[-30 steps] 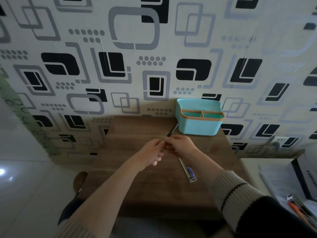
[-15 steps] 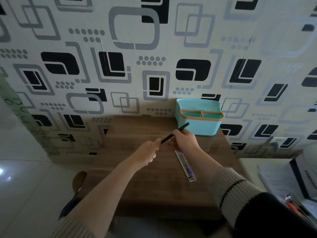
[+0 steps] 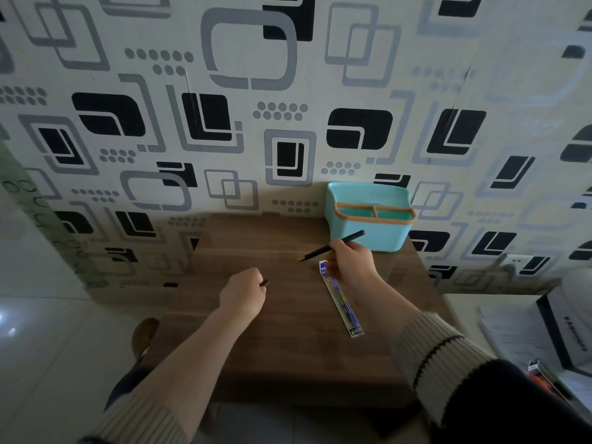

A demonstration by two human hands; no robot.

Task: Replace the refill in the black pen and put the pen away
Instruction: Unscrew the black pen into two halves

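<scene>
**Black pen separated: barrel in right hand, small part in left hand**

The right hand [image 3: 347, 262] is over the far right part of the wooden table [image 3: 288, 347]. Its fingers are curled round the black pen [image 3: 333, 245] near the middle of the barrel. The pen lies tilted: the rear end points to 2 o'clock, toward the teal organizer [image 3: 368, 232], and the thin tip with its pale point points to 8 o'clock. The rear end shows in front of the organizer's near wall; contact cannot be told.

The left hand [image 3: 243, 294] is at 8 o'clock from the right hand, well apart from it. Its fingers are curled closed, and a small dark piece [image 3: 264, 283] projects from between the fingertips on the right side. What the piece is cannot be told at this size.

The refill pack [image 3: 341, 298], a long narrow clear sleeve with blue printing, lies flat on the table. It runs from 11 o'clock to 5 o'clock, and its far end lies just under the right hand.

The organizer stands at the far right corner of the table, against the patterned wall [image 3: 224, 123]. It has an orange rim and a centre divider forming two compartments.

At 4 o'clock from the table, a box [image 3: 563, 328] and papers lie on a lower surface.
</scene>
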